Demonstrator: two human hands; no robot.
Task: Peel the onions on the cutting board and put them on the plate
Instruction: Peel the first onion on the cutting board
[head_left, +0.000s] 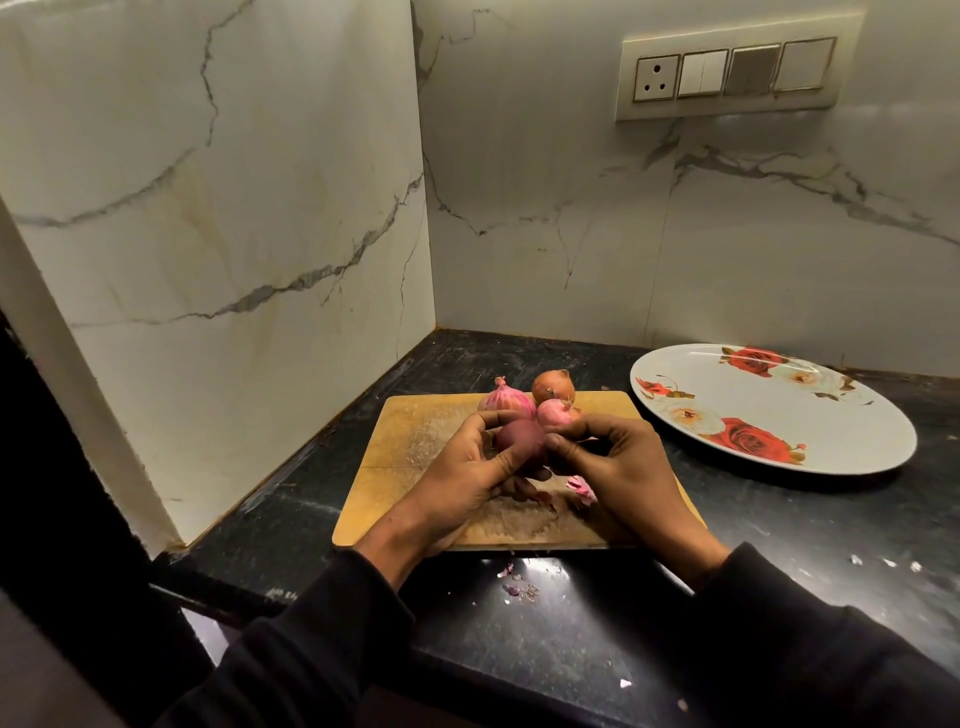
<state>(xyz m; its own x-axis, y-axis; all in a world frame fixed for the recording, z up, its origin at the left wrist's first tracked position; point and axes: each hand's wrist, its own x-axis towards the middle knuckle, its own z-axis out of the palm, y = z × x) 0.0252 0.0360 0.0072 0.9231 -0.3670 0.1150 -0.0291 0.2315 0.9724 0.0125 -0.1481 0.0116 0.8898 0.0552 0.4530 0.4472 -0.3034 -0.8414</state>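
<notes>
**Both hands on one onion above the board**

We see the left hand (462, 467) cupping a dark purple onion (521, 440) from the left, its thumb across the near side and its fingers curled over the top. The right hand (613, 462) meets it from the right, its fingers (563, 447) bent and pinched against the onion's right side. Both wrists come up from black sleeves (332, 623) at the near edge, and the onion is held just above the middle of the board (415, 436).

Three more onions sit close together at the board's far edge: a striped pink one (503, 399), an orange-brown one (553, 385) behind, and a smaller pink one (551, 411) just behind the hands. The left part of the board lies bare. The plate (769, 410) lies apart to the right, its bottom bare. The corner walls (218, 208) close in on the left and behind.

The board is pale wood, rectangular, scored and stained. The plate is oval, glossy white, printed with red roses. The counter (779, 545) is dark, speckled and shiny, with pink scraps of peel (519, 584) near its front edge and a larger piece (582, 487) on the board beneath the right hand. The walls are white, grey-veined marble.
</notes>
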